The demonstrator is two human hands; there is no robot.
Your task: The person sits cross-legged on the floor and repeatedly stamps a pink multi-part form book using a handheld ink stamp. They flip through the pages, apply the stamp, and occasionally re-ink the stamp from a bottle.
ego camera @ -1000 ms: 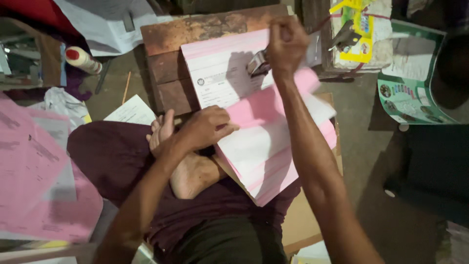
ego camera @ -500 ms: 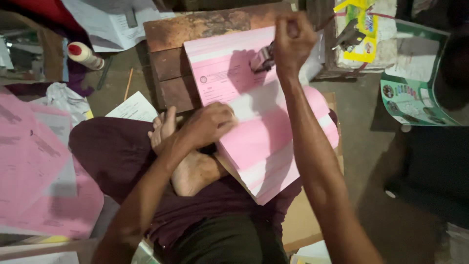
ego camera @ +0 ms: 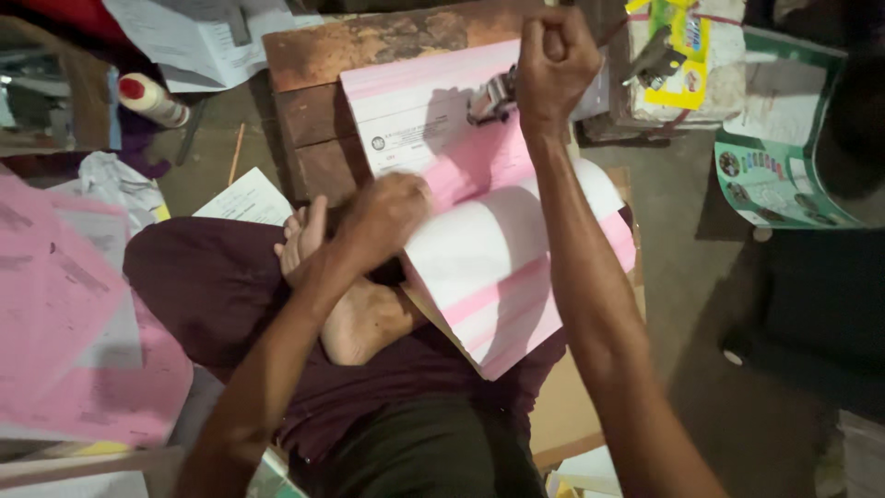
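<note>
I sit cross-legged on the floor with a thick pad of pink and white printed forms (ego camera: 498, 267) resting on my lap and on a worn wooden block (ego camera: 313, 111). My left hand (ego camera: 387, 217) presses on the pad's left edge, fingers curled under lifted sheets. My right hand (ego camera: 551, 60) is a closed fist on top of a small metal stamping tool (ego camera: 490, 97) that stands on the top pink sheet near its upper edge. My bare foot (ego camera: 355, 309) lies just under the left hand.
Stacks of pink forms (ego camera: 74, 332) lie at my left. A white bottle with a red cap (ego camera: 152, 100) and loose white papers (ego camera: 198, 32) lie at the upper left. A green printed sheet (ego camera: 784, 175) and a bundle with yellow packaging (ego camera: 678, 55) sit at the upper right.
A sheet has been turned over, so more pink shows on top. My right fist with the metal tool has shifted slightly up the page. My left hand has stayed on the pad's edge.
</note>
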